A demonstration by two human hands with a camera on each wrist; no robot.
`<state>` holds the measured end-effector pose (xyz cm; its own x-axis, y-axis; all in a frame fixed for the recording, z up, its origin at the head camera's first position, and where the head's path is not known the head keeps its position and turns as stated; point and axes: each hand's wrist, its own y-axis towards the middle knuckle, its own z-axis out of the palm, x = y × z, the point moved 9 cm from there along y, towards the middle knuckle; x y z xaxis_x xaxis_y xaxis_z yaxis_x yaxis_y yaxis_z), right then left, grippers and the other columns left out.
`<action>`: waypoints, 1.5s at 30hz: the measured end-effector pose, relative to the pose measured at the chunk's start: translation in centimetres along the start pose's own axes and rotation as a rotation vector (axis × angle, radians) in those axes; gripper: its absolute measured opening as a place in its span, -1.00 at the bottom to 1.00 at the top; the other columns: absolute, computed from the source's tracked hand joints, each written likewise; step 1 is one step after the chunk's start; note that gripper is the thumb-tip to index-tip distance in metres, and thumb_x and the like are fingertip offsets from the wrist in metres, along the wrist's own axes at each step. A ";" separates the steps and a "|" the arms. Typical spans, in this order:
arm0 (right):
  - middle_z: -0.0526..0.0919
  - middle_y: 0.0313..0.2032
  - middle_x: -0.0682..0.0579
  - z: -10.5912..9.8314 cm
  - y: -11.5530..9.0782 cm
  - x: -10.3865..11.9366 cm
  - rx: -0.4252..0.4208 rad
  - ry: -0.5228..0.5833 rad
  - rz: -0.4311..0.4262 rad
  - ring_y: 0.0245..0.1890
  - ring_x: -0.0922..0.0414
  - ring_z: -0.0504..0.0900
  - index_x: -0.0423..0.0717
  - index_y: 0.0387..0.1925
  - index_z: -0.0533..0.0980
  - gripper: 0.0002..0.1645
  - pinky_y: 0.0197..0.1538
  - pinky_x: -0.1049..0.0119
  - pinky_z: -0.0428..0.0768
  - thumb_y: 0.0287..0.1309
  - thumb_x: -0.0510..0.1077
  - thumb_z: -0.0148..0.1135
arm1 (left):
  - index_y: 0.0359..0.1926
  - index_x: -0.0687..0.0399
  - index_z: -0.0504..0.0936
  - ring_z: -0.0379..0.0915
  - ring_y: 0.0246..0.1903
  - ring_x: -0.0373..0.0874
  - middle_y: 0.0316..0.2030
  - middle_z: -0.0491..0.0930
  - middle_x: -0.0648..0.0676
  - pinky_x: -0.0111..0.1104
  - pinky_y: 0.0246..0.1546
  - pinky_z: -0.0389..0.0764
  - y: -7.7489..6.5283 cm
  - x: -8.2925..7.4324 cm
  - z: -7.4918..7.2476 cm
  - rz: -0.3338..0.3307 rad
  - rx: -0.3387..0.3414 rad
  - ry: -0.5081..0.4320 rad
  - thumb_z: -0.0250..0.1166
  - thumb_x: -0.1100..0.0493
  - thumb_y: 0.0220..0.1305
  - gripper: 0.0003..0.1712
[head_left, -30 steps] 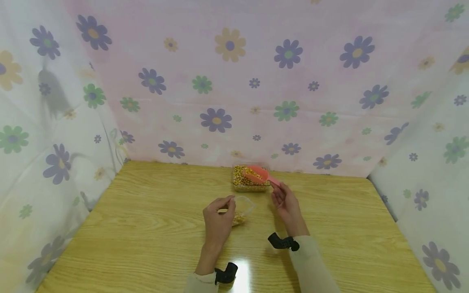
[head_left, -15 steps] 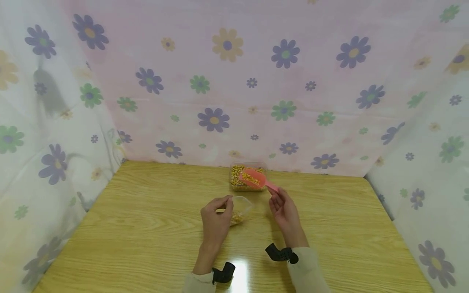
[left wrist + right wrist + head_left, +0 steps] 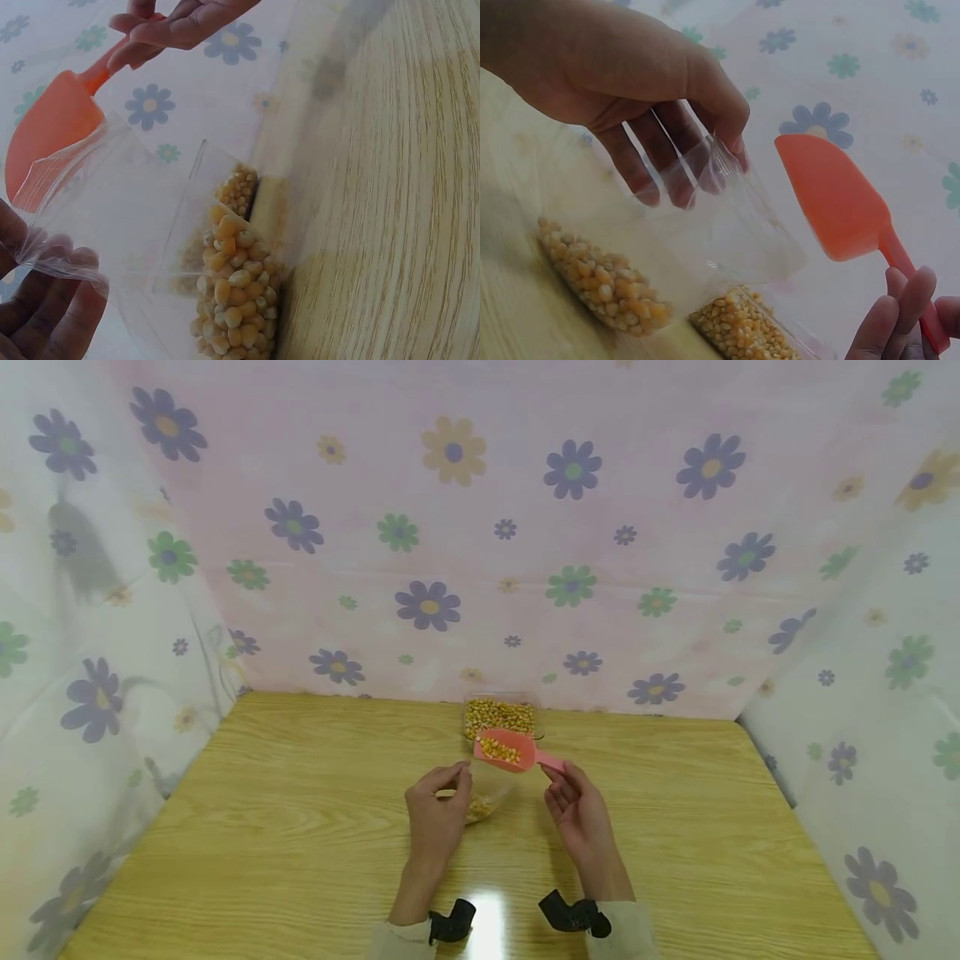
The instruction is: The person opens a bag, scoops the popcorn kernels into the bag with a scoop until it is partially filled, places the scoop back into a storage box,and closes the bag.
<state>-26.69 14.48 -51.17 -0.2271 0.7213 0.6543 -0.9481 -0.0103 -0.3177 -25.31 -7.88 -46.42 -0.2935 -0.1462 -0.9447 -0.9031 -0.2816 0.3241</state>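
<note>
My left hand (image 3: 437, 814) pinches the top edge of a clear plastic bag (image 3: 682, 247), which stands on the table with corn kernels (image 3: 236, 300) in its bottom. By its handle, my right hand (image 3: 581, 810) holds a pink-red scoop (image 3: 508, 750) loaded with kernels. The scoop is up in the air, between the bag's mouth and a clear rectangular container (image 3: 501, 717) of corn kernels behind it. In the right wrist view the scoop's underside shows, close beside the bag's open mouth. The kernels in the scoop are hidden in both wrist views.
The wood-grain table (image 3: 300, 793) runs under everything. A flowered cloth (image 3: 480, 527) hangs behind it and along both sides. Each wrist wears a black camera mount, the left one (image 3: 452, 921) near the table's front.
The scoop has risen out of the container with kernels in it and come toward the bag, turning more level. My left hand keeps its pinch on the bag; the head view has shifted slightly.
</note>
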 end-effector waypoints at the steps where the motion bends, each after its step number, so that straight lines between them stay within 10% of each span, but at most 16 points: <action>1: 0.81 -0.35 0.10 -0.1 -0.2 -0.1 0.001 -0.002 0.002 -0.48 0.33 0.64 0.00 -0.24 0.64 -0.65 -0.20 0.47 0.66 0.59 -0.04 -0.04 | -0.15 0.24 0.82 0.68 -0.36 -0.05 -0.34 0.75 0.19 -0.52 -0.49 0.64 0.0 0.3 0.0 0.005 0.001 -0.003 0.31 0.37 0.36 -0.83; 18: 0.80 -0.40 0.13 -1.4 -2.3 -0.7 -0.025 -0.159 -0.035 -0.52 0.34 0.61 0.03 -0.34 0.64 -0.65 -0.28 0.47 0.64 0.57 -0.07 0.01 | -0.14 0.36 0.79 0.67 -0.38 -0.03 -0.34 0.75 0.23 -0.54 -0.50 0.62 -0.4 -3.5 -0.2 0.049 0.002 0.051 0.26 0.44 0.36 -0.82; 45: 0.80 -0.47 0.12 0.1 -3.5 2.5 -0.183 -0.455 -0.309 -0.57 0.26 0.68 -0.35 -0.19 0.71 -0.65 -0.27 0.37 0.73 0.44 -0.09 0.23 | -0.17 0.41 0.79 0.67 -0.36 0.09 -0.35 0.73 0.31 -0.55 -0.50 0.60 -0.3 -2.7 -0.2 -0.004 0.017 0.009 0.29 0.45 0.33 -0.84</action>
<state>-23.97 16.28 -48.39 -0.0570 0.3008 0.9520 -0.9410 0.3025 -0.1519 -24.20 -7.63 -43.97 -0.2873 -0.1542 -0.9453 -0.9095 -0.2656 0.3198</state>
